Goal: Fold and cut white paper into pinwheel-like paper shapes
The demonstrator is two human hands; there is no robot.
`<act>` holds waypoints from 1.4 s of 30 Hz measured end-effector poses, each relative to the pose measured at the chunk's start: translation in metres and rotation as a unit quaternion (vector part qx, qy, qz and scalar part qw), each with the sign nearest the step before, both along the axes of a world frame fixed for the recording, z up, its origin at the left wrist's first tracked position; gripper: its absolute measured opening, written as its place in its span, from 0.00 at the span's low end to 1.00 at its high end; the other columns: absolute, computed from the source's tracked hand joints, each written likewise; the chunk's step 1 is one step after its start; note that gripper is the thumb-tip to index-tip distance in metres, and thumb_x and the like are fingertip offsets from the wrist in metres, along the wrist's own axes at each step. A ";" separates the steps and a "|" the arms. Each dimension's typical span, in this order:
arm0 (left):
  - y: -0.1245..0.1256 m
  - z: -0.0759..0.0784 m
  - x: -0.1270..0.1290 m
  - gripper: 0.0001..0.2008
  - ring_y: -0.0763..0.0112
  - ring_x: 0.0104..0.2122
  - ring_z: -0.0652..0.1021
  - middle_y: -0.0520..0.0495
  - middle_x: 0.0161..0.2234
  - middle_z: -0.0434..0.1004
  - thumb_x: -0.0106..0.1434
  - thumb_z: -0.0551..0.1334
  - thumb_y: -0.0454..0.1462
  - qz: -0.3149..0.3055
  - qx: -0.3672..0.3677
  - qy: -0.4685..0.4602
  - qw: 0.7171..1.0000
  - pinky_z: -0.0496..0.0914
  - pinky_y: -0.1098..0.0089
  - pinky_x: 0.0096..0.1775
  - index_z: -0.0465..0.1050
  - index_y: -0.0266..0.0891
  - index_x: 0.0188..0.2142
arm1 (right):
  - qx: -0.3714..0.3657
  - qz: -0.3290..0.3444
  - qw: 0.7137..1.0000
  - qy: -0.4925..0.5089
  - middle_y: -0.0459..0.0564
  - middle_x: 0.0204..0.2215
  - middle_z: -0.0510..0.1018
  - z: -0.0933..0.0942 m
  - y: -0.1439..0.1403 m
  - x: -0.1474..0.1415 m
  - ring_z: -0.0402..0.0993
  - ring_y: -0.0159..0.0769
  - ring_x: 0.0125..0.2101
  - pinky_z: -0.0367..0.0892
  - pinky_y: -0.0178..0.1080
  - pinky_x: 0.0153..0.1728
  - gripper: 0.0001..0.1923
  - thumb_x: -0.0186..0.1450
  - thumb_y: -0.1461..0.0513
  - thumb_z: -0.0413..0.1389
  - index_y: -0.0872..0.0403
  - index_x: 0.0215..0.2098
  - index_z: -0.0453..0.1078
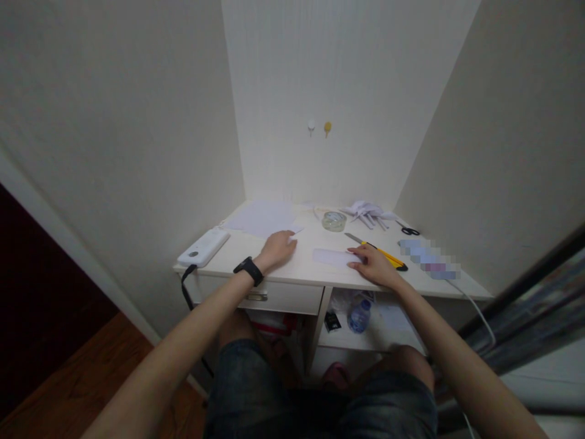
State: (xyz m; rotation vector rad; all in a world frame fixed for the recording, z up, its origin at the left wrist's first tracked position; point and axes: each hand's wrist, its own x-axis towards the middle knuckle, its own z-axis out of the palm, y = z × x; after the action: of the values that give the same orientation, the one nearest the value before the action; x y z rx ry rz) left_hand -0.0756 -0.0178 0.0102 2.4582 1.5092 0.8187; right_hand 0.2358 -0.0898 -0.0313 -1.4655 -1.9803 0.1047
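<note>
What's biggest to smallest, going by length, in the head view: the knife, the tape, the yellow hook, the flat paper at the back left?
From largest to smallest:
1. Flat paper
2. Knife
3. Tape
4. Yellow hook

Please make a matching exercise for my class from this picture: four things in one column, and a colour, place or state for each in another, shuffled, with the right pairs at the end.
Column 1
1. Utility knife
2. Paper strip
3. Wristwatch
4. Plastic bottle

Column 2
A. Standing on the shelf below the desktop
B. Touched by the right hand
C. Yellow and black
D. Worn on the wrist of the left hand

Right pairs: 1-C, 2-B, 3-D, 4-A
</note>
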 end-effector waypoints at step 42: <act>0.000 -0.021 0.030 0.12 0.77 0.22 0.70 0.48 0.28 0.75 0.57 0.68 0.36 -0.065 -0.165 -0.482 0.858 0.67 0.76 0.22 0.76 0.32 0.39 | -0.082 -0.042 0.915 0.393 0.55 0.34 0.81 0.019 0.025 -0.029 0.78 0.42 0.34 0.74 0.41 0.32 0.29 0.58 0.53 0.63 0.58 0.54 0.70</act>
State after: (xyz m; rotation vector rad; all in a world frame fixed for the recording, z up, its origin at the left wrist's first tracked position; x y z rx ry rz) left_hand -0.0458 -0.0174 -0.0111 1.4571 0.9568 1.3322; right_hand 0.2065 -0.0644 -0.0120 -1.3135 -1.2656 0.7190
